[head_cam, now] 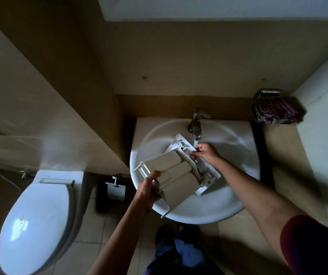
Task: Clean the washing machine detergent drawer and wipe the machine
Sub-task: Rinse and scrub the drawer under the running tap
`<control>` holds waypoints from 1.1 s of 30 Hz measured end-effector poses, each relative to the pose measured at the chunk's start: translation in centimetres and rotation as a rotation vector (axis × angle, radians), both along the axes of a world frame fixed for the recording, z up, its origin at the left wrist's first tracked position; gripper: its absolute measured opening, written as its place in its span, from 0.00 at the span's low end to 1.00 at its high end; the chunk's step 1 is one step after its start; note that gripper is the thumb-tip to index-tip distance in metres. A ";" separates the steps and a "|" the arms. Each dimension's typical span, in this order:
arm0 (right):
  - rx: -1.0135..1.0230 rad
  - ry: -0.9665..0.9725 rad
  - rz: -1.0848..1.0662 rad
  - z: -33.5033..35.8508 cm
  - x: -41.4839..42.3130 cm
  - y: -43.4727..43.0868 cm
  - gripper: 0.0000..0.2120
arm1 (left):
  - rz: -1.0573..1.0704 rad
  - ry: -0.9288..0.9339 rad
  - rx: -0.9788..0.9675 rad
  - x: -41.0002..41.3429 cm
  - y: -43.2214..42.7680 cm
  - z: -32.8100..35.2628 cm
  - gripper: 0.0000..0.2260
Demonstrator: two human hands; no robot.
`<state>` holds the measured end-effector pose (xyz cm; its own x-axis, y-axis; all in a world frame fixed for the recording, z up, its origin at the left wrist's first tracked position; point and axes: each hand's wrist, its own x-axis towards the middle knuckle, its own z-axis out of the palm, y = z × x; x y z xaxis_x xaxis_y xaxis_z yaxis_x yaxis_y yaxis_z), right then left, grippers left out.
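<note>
The white detergent drawer lies upside down and tilted over the white sink, its front panel toward the tap. Water runs from the tap onto the drawer's far end. My left hand grips the drawer's near end from below and the left. My right hand has its fingers curled on the drawer's far edge beside the water stream, rubbing or pinching a small part there. The drawer's inside compartments face down and are hidden.
A closed white toilet stands at the left, with a paper holder on the wall between it and the sink. A checked cloth lies on the counter at the back right. Tiled floor lies below.
</note>
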<state>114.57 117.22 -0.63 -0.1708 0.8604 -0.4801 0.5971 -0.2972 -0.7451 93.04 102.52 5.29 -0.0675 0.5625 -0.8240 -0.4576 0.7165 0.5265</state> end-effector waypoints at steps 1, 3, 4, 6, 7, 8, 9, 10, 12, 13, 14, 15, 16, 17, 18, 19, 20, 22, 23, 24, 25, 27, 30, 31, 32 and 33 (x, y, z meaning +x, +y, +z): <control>0.067 -0.064 -0.012 0.0 -0.3 -0.1 0.10 | 0.024 0.004 -0.009 0.3 -0.2 0.0 0.22; 0.198 -0.143 -0.037 0.3 -1.0 -0.3 0.08 | 0.093 -0.011 -0.032 1.0 -0.4 0.1 0.29; 0.241 -0.163 -0.052 0.4 -1.2 -0.3 0.10 | 0.122 -0.018 -0.044 1.3 -0.5 0.1 0.30; 0.250 -0.212 -0.100 0.9 -1.4 -0.1 0.16 | 0.166 -0.041 -0.058 1.8 -0.4 0.3 0.34; 0.231 -0.246 -0.104 1.2 -1.5 0.1 0.17 | 0.184 -0.049 -0.060 2.1 -0.3 0.5 0.36; 0.226 -0.271 -0.079 1.4 -1.5 0.3 0.18 | 0.202 -0.050 -0.064 2.3 -0.3 0.6 0.38; 0.210 -0.282 -0.039 1.4 -1.5 0.6 0.17 | 0.215 -0.046 -0.068 2.5 -0.2 0.7 0.39; 0.188 -0.271 -0.001 1.4 -1.3 0.9 0.16 | 0.222 -0.056 -0.064 2.6 -0.2 0.9 0.39; 0.100 -0.192 0.037 1.2 -0.6 1.4 0.12 | 0.233 -0.060 -0.056 2.7 -0.3 1.0 0.37; 0.033 -0.114 0.045 1.3 0.0 1.5 0.10 | 0.238 -0.053 -0.053 2.7 -0.3 1.0 0.34; -0.037 -0.028 0.056 1.4 0.5 1.5 0.09 | 0.242 -0.062 -0.048 2.7 -0.4 1.0 0.30; -0.098 0.037 0.061 1.7 1.0 1.4 0.13 | 0.244 -0.075 -0.047 2.6 -0.5 0.8 0.27; -0.142 0.071 0.068 1.9 1.4 1.3 0.17 | 0.248 -0.084 -0.052 2.6 -0.7 0.8 0.26; -0.169 0.069 0.087 2.1 1.8 1.2 0.19 | 0.257 -0.092 -0.056 2.6 -0.8 0.8 0.26; -0.180 0.059 0.118 2.1 2.2 1.1 0.21 | 0.270 -0.103 -0.057 2.7 -1.0 0.7 0.28; -0.191 0.053 0.156 2.2 2.4 1.0 0.21 | 0.287 -0.118 -0.055 2.8 -1.1 0.5 0.29; -0.198 0.055 0.185 2.2 2.6 0.8 0.20 | 0.303 -0.121 -0.055 2.9 -1.2 0.4 0.29; -0.174 0.048 0.183 2.0 2.6 0.6 0.17 | 0.321 -0.113 -0.043 3.3 -1.3 0.2 0.25; -0.130 0.029 0.166 1.6 2.5 0.6 0.15 | 0.325 -0.118 -0.029 3.5 -1.3 0.1 0.23; -0.058 -0.019 0.147 1.3 2.3 0.7 0.12 | 0.332 -0.118 -0.012 3.7 -1.3 0.1 0.20; 0.034 -0.088 0.123 1.1 2.0 0.8 0.10 | 0.342 -0.112 0.000 4.0 -1.3 0.2 0.16; 0.192 -0.212 0.026 1.0 1.2 0.9 0.08 | 0.377 -0.097 0.012 4.5 -1.3 0.5 0.09; 0.274 -0.245 -0.133 1.2 -0.3 0.6 0.14 | 0.423 -0.053 0.038 4.8 -1.1 0.9 0.10; 0.279 -0.237 -0.181 1.2 -0.8 0.5 0.15 | 0.433 -0.039 0.043 4.8 -1.1 1.1 0.10; 0.279 -0.234 -0.221 1.1 -1.2 0.5 0.16 | 0.438 -0.027 0.047 4.8 -1.0 1.2 0.10; 0.264 -0.225 -0.243 1.1 -1.5 0.5 0.14 | 0.438 -0.015 0.047 4.8 -0.9 1.3 0.08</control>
